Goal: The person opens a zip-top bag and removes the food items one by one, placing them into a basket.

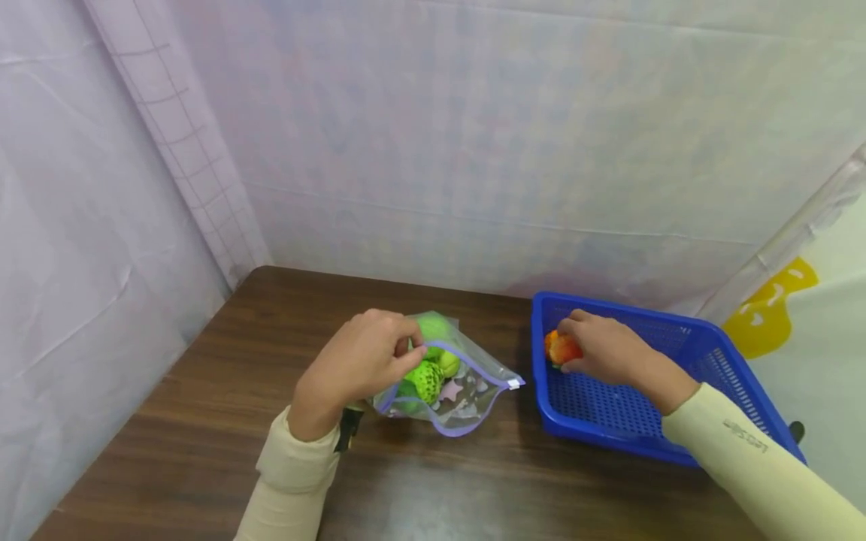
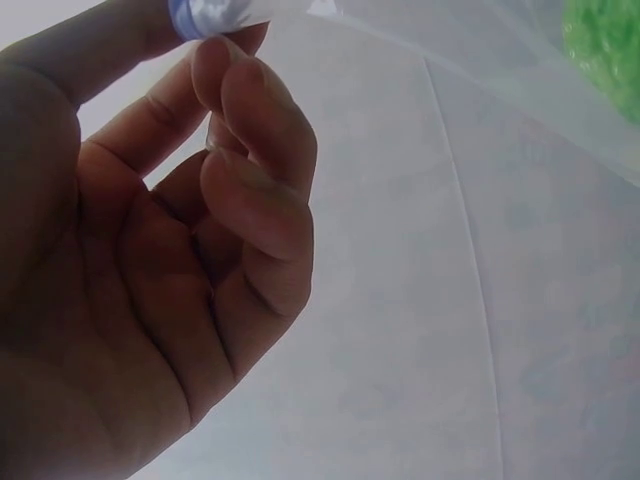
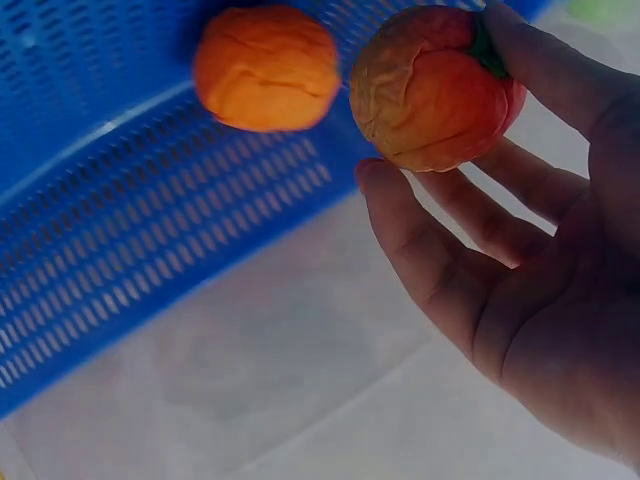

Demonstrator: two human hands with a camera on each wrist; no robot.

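My left hand (image 1: 361, 361) pinches the purple-edged rim of a clear zip bag (image 1: 483, 376) between thumb and finger; the left wrist view has this pinch at its top edge. Inside the bag lie green balls, one of them a textured green ball (image 1: 427, 382), and a pink star (image 1: 449, 390). At the left end of a blue basket (image 1: 609, 436), my right hand (image 1: 605, 349) holds a red-orange wrinkled ball (image 3: 435, 90) with a green top between thumb and fingers. An orange ball (image 3: 265, 68) is beside it in the basket.
A brown wooden table (image 1: 189, 451) carries the bag and the basket, which stand side by side. White cloth (image 1: 473, 150) hangs behind and to the left. A yellow shape (image 1: 767, 312) shows on the cloth at the right, near a small dark object (image 1: 797, 430).
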